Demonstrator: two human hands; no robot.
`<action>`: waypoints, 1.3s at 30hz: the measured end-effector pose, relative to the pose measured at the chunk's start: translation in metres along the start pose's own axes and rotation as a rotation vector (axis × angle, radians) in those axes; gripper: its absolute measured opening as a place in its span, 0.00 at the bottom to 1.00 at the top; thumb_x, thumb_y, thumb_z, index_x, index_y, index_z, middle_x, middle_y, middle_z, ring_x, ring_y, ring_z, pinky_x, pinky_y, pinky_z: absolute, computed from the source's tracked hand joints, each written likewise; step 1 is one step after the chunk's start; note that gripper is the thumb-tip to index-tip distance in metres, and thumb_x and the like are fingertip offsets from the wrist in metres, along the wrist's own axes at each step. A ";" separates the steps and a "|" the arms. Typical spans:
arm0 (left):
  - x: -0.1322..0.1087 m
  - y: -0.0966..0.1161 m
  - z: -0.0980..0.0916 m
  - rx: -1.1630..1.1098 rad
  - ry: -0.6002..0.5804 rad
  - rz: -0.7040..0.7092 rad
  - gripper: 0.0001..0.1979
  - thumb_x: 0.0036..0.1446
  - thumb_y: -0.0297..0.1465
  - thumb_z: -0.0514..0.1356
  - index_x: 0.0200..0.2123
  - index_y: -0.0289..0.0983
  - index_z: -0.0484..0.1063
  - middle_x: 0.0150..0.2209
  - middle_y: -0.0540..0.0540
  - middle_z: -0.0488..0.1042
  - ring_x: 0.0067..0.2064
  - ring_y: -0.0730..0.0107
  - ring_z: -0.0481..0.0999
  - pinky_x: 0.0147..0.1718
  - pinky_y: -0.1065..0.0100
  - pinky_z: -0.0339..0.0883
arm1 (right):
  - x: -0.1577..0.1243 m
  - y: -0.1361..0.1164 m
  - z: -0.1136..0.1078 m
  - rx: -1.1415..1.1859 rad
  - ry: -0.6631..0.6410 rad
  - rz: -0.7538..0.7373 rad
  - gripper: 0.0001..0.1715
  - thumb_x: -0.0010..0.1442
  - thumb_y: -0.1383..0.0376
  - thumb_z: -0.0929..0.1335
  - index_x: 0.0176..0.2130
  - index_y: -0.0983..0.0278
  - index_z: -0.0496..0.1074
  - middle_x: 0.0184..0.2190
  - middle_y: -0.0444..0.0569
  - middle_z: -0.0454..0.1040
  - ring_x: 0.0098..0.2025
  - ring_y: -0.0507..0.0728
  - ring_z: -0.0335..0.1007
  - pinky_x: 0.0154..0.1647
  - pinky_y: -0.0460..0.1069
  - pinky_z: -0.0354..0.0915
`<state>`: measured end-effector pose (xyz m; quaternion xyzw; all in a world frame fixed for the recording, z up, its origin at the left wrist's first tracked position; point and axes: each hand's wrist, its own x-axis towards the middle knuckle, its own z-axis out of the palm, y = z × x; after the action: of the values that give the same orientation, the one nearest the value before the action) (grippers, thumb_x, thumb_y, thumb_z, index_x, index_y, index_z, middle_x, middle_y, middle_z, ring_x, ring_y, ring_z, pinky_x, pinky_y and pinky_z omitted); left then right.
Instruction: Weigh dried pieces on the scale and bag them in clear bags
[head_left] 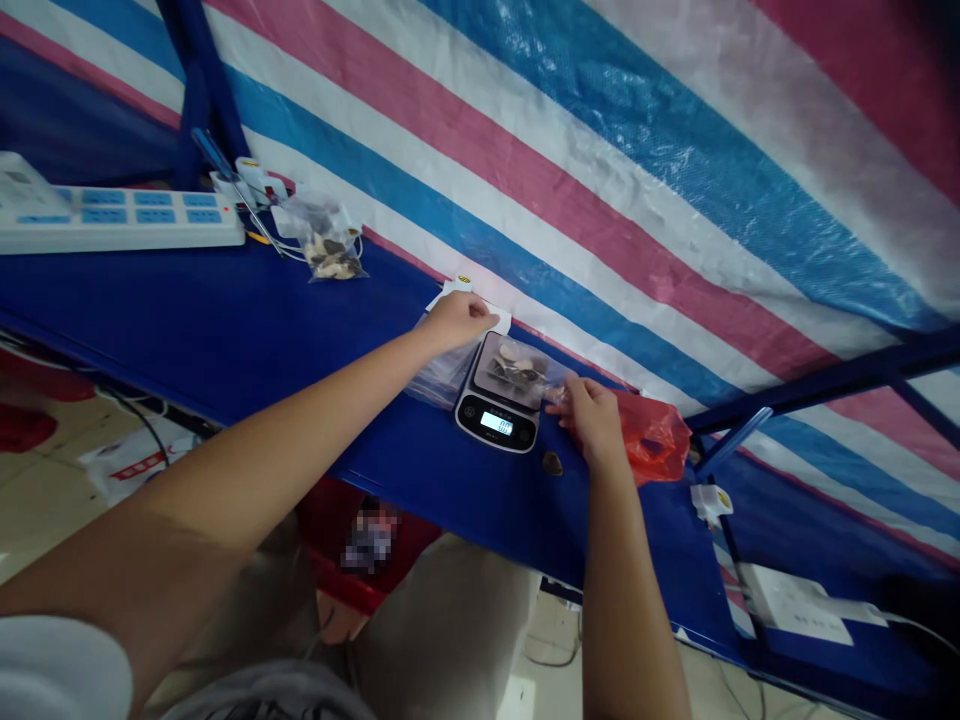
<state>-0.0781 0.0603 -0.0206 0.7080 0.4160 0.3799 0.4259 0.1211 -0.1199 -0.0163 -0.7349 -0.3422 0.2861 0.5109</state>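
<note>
A kitchen scale (466, 412) with a lit display stands on the blue tabletop. On its dark platform lies a clear plastic bag (551, 372) with pale and dark dried slices (517, 366) inside. My right hand (592, 410) is closed on the bag's right end. Behind the scale's left corner, my left hand (459, 318) has its fingers pressed together over a white paper (501, 321); whether it grips the paper is hidden. Flat clear bags (439, 375) lie under my left forearm. One dark loose piece (552, 463) rests right of the scale, near a red plastic bag (651, 435).
Another filled clear bag (331, 258) lies at the left, beside a screwdriver (213, 152) and a white power strip (180, 220). A striped tarp (525, 180) hangs along the table's back edge. Blue metal posts (201, 90) stand at the sides.
</note>
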 end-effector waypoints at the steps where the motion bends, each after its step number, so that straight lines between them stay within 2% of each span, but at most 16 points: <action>1: 0.001 -0.005 -0.002 0.023 0.031 0.000 0.08 0.51 0.36 0.68 0.27 0.39 0.76 0.34 0.44 0.79 0.37 0.64 0.74 0.42 0.63 0.65 | 0.000 0.004 -0.003 -0.031 0.032 0.020 0.23 0.57 0.45 0.73 0.30 0.61 0.72 0.28 0.48 0.80 0.20 0.56 0.75 0.13 0.46 0.58; 3: -0.002 -0.015 -0.005 0.030 0.084 0.023 0.05 0.53 0.34 0.66 0.28 0.39 0.76 0.34 0.45 0.79 0.36 0.65 0.73 0.43 0.63 0.64 | 0.004 0.009 -0.014 -0.069 0.113 -0.011 0.24 0.58 0.44 0.72 0.30 0.62 0.73 0.28 0.50 0.81 0.18 0.55 0.74 0.13 0.47 0.58; 6: -0.015 -0.025 -0.007 0.014 0.173 0.073 0.06 0.57 0.35 0.63 0.30 0.40 0.75 0.34 0.47 0.78 0.33 0.68 0.70 0.41 0.64 0.63 | 0.018 0.011 -0.030 -0.130 0.231 -0.158 0.25 0.60 0.43 0.70 0.30 0.61 0.74 0.23 0.49 0.79 0.17 0.54 0.70 0.16 0.48 0.61; 9: -0.028 -0.028 -0.008 0.021 0.217 0.131 0.09 0.59 0.38 0.62 0.30 0.40 0.70 0.31 0.49 0.74 0.32 0.70 0.67 0.38 0.65 0.61 | 0.036 0.010 -0.033 -0.135 0.267 -0.222 0.26 0.61 0.43 0.69 0.27 0.60 0.72 0.18 0.46 0.74 0.16 0.53 0.66 0.16 0.48 0.60; 12: -0.036 -0.027 -0.012 0.061 0.231 0.188 0.15 0.59 0.39 0.63 0.26 0.41 0.62 0.25 0.52 0.66 0.29 0.72 0.62 0.35 0.65 0.57 | 0.041 0.013 -0.023 0.031 0.254 -0.156 0.27 0.61 0.43 0.69 0.25 0.60 0.69 0.16 0.42 0.68 0.15 0.52 0.62 0.15 0.47 0.58; 15: -0.038 -0.028 -0.014 0.090 0.319 0.237 0.24 0.57 0.41 0.65 0.21 0.41 0.52 0.21 0.55 0.55 0.26 0.74 0.54 0.31 0.65 0.52 | 0.032 0.019 -0.016 0.182 0.224 -0.158 0.28 0.59 0.43 0.72 0.23 0.60 0.65 0.15 0.40 0.65 0.16 0.50 0.60 0.15 0.46 0.57; 19: -0.032 -0.036 -0.009 0.042 0.366 0.335 0.31 0.59 0.40 0.62 0.19 0.40 0.42 0.20 0.55 0.41 0.25 0.75 0.44 0.27 0.65 0.46 | 0.025 0.018 -0.019 0.300 0.273 -0.177 0.34 0.48 0.53 0.80 0.21 0.57 0.53 0.14 0.32 0.51 0.16 0.46 0.45 0.14 0.45 0.47; 21: -0.030 -0.041 -0.005 0.018 0.358 0.401 0.30 0.59 0.39 0.61 0.18 0.40 0.41 0.20 0.55 0.39 0.24 0.76 0.43 0.26 0.65 0.45 | 0.025 0.016 -0.022 0.348 0.354 -0.160 0.38 0.43 0.59 0.81 0.21 0.56 0.48 0.14 0.30 0.46 0.16 0.45 0.40 0.13 0.45 0.43; 24: -0.029 -0.044 -0.003 0.040 0.349 0.473 0.29 0.60 0.38 0.59 0.18 0.40 0.42 0.19 0.56 0.39 0.23 0.76 0.42 0.25 0.65 0.45 | 0.027 0.016 -0.025 0.390 0.396 -0.149 0.37 0.44 0.63 0.79 0.21 0.55 0.46 0.14 0.30 0.44 0.16 0.46 0.40 0.13 0.45 0.43; 27: -0.033 -0.042 -0.005 0.130 0.329 0.512 0.26 0.60 0.38 0.59 0.19 0.40 0.46 0.18 0.56 0.43 0.22 0.76 0.45 0.25 0.65 0.46 | 0.031 0.022 -0.028 0.286 0.356 -0.168 0.31 0.52 0.58 0.77 0.23 0.55 0.51 0.15 0.32 0.48 0.17 0.47 0.43 0.15 0.46 0.47; 29: -0.036 -0.039 -0.007 0.182 0.315 0.508 0.21 0.60 0.37 0.61 0.22 0.40 0.53 0.19 0.56 0.51 0.22 0.75 0.52 0.26 0.65 0.49 | 0.034 0.028 -0.030 0.166 0.341 -0.219 0.26 0.58 0.54 0.74 0.24 0.56 0.55 0.15 0.34 0.52 0.17 0.48 0.47 0.16 0.46 0.51; 32: -0.037 -0.039 -0.008 0.220 0.309 0.518 0.10 0.59 0.37 0.62 0.31 0.41 0.63 0.27 0.51 0.67 0.28 0.71 0.65 0.30 0.65 0.60 | 0.041 0.035 -0.032 0.062 0.330 -0.282 0.14 0.61 0.55 0.68 0.27 0.59 0.67 0.18 0.37 0.62 0.20 0.51 0.58 0.20 0.47 0.59; 34: -0.036 -0.041 -0.009 0.238 0.316 0.566 0.10 0.60 0.38 0.61 0.40 0.40 0.67 0.36 0.45 0.74 0.37 0.64 0.72 0.38 0.61 0.68 | 0.043 0.038 -0.032 0.023 0.324 -0.327 0.08 0.57 0.60 0.66 0.30 0.60 0.74 0.23 0.41 0.70 0.24 0.53 0.67 0.26 0.48 0.65; 36: -0.035 -0.044 -0.009 0.258 0.326 0.620 0.19 0.62 0.42 0.60 0.51 0.38 0.68 0.50 0.37 0.75 0.50 0.55 0.74 0.51 0.53 0.69 | 0.042 0.038 -0.031 0.025 0.346 -0.371 0.10 0.51 0.65 0.64 0.28 0.62 0.76 0.32 0.46 0.77 0.29 0.54 0.72 0.31 0.50 0.70; 38: -0.033 -0.047 -0.009 0.271 0.332 0.648 0.29 0.64 0.47 0.58 0.62 0.39 0.63 0.63 0.33 0.69 0.63 0.46 0.68 0.61 0.46 0.62 | 0.039 0.035 -0.030 0.139 0.394 -0.357 0.09 0.45 0.68 0.63 0.22 0.62 0.74 0.37 0.49 0.79 0.33 0.54 0.75 0.34 0.50 0.72; 39: -0.033 -0.048 -0.010 0.272 0.333 0.655 0.32 0.65 0.50 0.56 0.66 0.39 0.59 0.67 0.32 0.64 0.67 0.44 0.64 0.64 0.44 0.59 | 0.036 0.033 -0.030 0.222 0.415 -0.325 0.08 0.42 0.69 0.63 0.19 0.62 0.71 0.35 0.48 0.78 0.33 0.54 0.75 0.34 0.50 0.72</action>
<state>-0.1114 0.0474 -0.0675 0.7820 0.2781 0.5466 0.1111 0.1728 -0.1154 -0.0407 -0.6527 -0.3102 0.0795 0.6866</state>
